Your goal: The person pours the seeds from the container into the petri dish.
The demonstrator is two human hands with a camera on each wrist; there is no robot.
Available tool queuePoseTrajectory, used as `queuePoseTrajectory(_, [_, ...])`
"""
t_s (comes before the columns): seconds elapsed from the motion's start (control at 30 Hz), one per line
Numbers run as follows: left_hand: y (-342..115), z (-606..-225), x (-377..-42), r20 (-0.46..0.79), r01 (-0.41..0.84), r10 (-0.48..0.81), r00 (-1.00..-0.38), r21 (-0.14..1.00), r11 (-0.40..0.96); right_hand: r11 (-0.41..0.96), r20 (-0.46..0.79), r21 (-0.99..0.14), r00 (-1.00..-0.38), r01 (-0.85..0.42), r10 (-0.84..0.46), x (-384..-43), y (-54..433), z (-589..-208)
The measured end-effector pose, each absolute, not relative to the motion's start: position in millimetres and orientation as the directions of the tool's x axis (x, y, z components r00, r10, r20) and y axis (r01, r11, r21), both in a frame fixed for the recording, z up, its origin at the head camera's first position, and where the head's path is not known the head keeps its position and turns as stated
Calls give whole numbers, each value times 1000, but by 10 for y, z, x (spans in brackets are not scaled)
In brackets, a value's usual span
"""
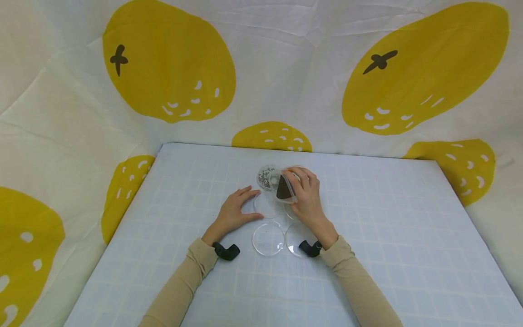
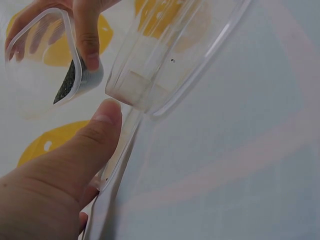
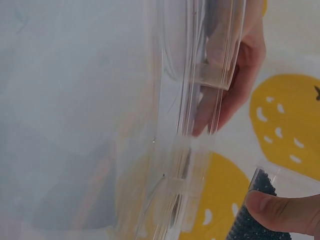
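Your right hand (image 1: 305, 193) grips a small clear tub (image 1: 283, 186) of dark grains, thumb on its near wall and fingers curled over the top, tilted so its mouth leans toward 9 o'clock, over the clear dish (image 1: 266, 204) at the centre of the worktop (image 1: 408, 236). That tilt looks meant for pouring, though no grains show in the dish. Your left hand (image 1: 234, 211) lies relaxed and flat at the dish's 9 o'clock side, thumb and forefinger cupping its rim without curling around it; judging by the left wrist view, the thumb (image 2: 102, 120) just touches the rim, likely to keep the light dish from sliding. At 12 o'clock from the dish, just behind the tub, sits a speckled dish (image 1: 265, 175) holding pale and dark bits. 2 more clear dishes lie nearer you: 1 at 6 o'clock (image 1: 268, 238), the other at 5 o'clock (image 1: 295, 238), partly under your right wrist. A lemon-print cloth (image 1: 171, 59) hangs behind the worktop.
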State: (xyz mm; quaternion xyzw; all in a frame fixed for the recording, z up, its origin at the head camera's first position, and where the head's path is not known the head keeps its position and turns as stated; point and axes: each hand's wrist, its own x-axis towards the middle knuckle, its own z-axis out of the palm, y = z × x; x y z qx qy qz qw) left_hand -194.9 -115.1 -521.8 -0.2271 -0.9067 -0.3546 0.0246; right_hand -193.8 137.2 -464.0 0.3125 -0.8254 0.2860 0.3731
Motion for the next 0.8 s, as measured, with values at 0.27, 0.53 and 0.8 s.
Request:
queuePoseTrajectory(0.27, [-1144, -5219, -1950, 199, 414, 380, -903, 636, 651, 651, 788, -237, -534, -722, -306, -1948, 1377, -4646])
queuePoseTrajectory(0.53, [-1113, -5189, -1924, 237, 424, 363, -901, 656, 624, 666, 769, -233, -553, -709, -320, -1928, 1365, -4617])
queuePoseTrajectory(0.8, [-1081, -5194, -1922, 226, 401, 340, -913, 655, 640, 675, 759, -232, -564, -700, -324, -1934, 1357, -4624])
